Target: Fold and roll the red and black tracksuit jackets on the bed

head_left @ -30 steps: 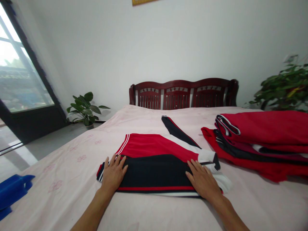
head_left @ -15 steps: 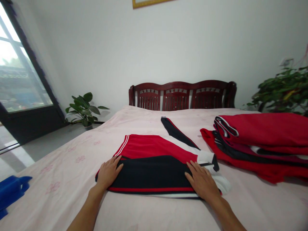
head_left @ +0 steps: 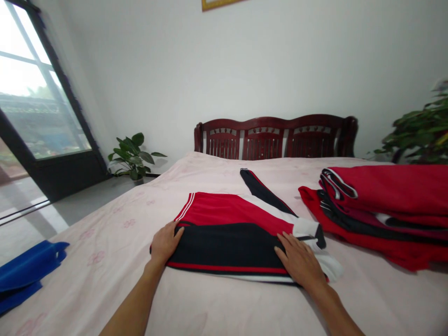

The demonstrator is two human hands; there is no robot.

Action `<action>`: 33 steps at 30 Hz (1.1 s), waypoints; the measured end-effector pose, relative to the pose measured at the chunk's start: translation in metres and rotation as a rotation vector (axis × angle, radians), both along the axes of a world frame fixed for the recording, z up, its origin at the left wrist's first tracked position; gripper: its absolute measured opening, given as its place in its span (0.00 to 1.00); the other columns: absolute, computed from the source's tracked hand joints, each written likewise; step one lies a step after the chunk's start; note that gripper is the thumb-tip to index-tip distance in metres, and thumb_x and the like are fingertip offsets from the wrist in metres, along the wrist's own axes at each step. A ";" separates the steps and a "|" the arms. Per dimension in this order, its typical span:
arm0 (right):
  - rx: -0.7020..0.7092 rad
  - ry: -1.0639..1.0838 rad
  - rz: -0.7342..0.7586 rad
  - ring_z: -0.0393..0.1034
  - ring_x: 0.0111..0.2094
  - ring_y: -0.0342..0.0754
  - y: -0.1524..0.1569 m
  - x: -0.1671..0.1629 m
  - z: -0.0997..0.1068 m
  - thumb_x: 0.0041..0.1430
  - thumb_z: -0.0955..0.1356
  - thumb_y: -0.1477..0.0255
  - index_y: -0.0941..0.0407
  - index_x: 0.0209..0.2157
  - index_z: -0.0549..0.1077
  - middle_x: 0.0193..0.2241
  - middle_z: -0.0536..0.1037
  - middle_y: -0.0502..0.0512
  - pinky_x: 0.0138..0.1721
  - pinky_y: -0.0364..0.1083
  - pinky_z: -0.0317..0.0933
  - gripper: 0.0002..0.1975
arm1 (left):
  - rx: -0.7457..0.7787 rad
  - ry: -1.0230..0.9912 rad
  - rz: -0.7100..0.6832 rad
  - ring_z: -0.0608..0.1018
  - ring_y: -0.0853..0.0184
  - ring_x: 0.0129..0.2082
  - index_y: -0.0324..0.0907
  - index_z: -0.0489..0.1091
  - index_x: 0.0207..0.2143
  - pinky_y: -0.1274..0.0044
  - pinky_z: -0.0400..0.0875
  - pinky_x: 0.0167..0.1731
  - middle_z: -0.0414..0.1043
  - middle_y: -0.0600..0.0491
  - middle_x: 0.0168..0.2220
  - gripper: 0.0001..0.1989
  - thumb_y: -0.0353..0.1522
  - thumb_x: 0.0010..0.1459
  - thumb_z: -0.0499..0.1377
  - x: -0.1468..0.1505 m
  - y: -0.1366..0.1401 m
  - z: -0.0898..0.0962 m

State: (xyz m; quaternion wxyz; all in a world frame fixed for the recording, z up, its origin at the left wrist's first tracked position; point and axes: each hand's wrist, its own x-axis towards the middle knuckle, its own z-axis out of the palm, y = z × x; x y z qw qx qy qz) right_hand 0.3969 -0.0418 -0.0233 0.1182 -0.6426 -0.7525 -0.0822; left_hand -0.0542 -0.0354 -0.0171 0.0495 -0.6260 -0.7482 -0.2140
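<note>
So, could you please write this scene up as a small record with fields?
left hand: resting on the left end of the folded-over dark sleeve
right hand: resting on that sleeve's right end
garment: red, white and dark, lying flat
other sleeve: stretched toward the wooden headboard
surface: pale pink sheet, flower-patterned
right side: stacked red and dark clothes
left side: blue item, partly out of frame

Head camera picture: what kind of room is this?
Probably a bedroom: there's a wide bed with a pink flowered sheet, what looks like a carved wooden headboard, and a pile of clothes on it.
</note>
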 end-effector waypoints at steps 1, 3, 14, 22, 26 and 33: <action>0.005 0.003 -0.003 0.60 0.64 0.56 0.000 0.000 -0.001 0.67 0.57 0.60 0.58 0.61 0.68 0.63 0.67 0.61 0.63 0.57 0.52 0.28 | 0.054 -0.064 0.014 0.75 0.57 0.54 0.41 0.69 0.57 0.67 0.66 0.56 0.74 0.44 0.56 0.24 0.43 0.67 0.47 0.000 -0.002 -0.001; 0.013 0.015 -0.009 0.60 0.63 0.57 0.001 0.000 -0.002 0.66 0.58 0.61 0.58 0.61 0.68 0.63 0.67 0.62 0.63 0.57 0.52 0.27 | 0.185 -0.197 0.096 0.76 0.60 0.54 0.42 0.68 0.57 0.70 0.66 0.56 0.75 0.47 0.55 0.23 0.41 0.68 0.44 -0.002 -0.008 -0.002; 0.062 0.081 0.006 0.63 0.62 0.58 0.004 0.003 -0.007 0.66 0.59 0.63 0.61 0.59 0.70 0.60 0.70 0.63 0.62 0.58 0.54 0.26 | 0.082 -0.283 0.577 0.75 0.45 0.50 0.40 0.78 0.45 0.58 0.66 0.49 0.76 0.36 0.47 0.25 0.46 0.64 0.48 -0.018 -0.037 0.001; 0.059 0.537 0.020 0.69 0.56 0.56 -0.002 0.012 0.000 0.66 0.56 0.61 0.58 0.53 0.75 0.53 0.77 0.61 0.60 0.57 0.58 0.26 | 0.032 -0.237 0.509 0.75 0.48 0.49 0.44 0.71 0.51 0.62 0.68 0.47 0.74 0.41 0.48 0.29 0.53 0.62 0.45 -0.020 -0.039 0.002; 0.165 1.012 0.006 0.73 0.51 0.56 -0.010 0.016 0.003 0.61 0.61 0.57 0.55 0.45 0.78 0.46 0.81 0.58 0.56 0.55 0.63 0.22 | 0.007 -0.307 0.456 0.77 0.51 0.45 0.45 0.71 0.51 0.63 0.71 0.43 0.70 0.41 0.47 0.29 0.53 0.62 0.44 -0.020 -0.039 0.003; 0.211 1.790 -0.101 0.75 0.30 0.46 -0.011 0.040 0.016 0.45 0.76 0.61 0.54 0.38 0.78 0.32 0.82 0.52 0.32 0.44 0.69 0.18 | -0.024 -0.338 0.416 0.77 0.50 0.41 0.45 0.75 0.38 0.64 0.70 0.39 0.72 0.43 0.40 0.27 0.55 0.57 0.50 -0.038 -0.033 -0.001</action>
